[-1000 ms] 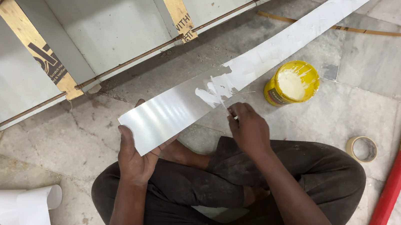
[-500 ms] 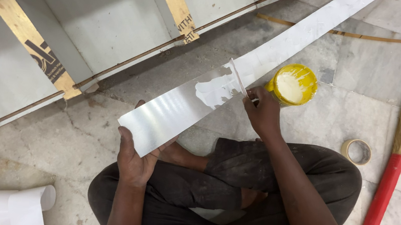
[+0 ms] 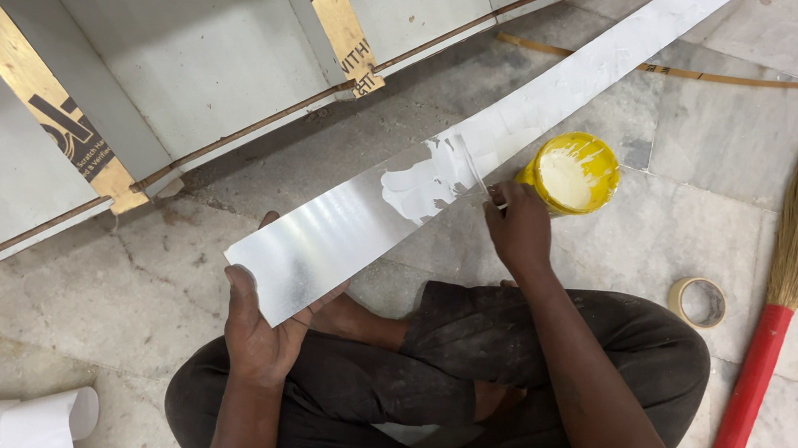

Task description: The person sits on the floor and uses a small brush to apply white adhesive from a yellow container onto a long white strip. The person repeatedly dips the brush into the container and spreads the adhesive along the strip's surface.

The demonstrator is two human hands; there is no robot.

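I sit cross-legged on a stone floor. My left hand [image 3: 259,328] grips the near end of a long grey laminate strip [image 3: 338,232] that runs diagonally up to the top right. White glue [image 3: 420,184] is smeared across the strip's middle. My right hand [image 3: 516,229] holds a small spreader [image 3: 471,162] whose edge rests on the strip at the far side of the smear. An open yellow tub [image 3: 570,171] of white glue stands just right of that hand.
Grey panels with taped cardboard edges [image 3: 188,50] lean along the upper left. A broom with a red handle [image 3: 786,298] lies at the right, a roll of tape [image 3: 698,301] beside it. Rolled white paper [image 3: 17,416] lies at the bottom left.
My right hand has slid the spreader up along the strip, away from me, toward the yellow tub. The glue patch has spread wider. My left hand keeps its grip.
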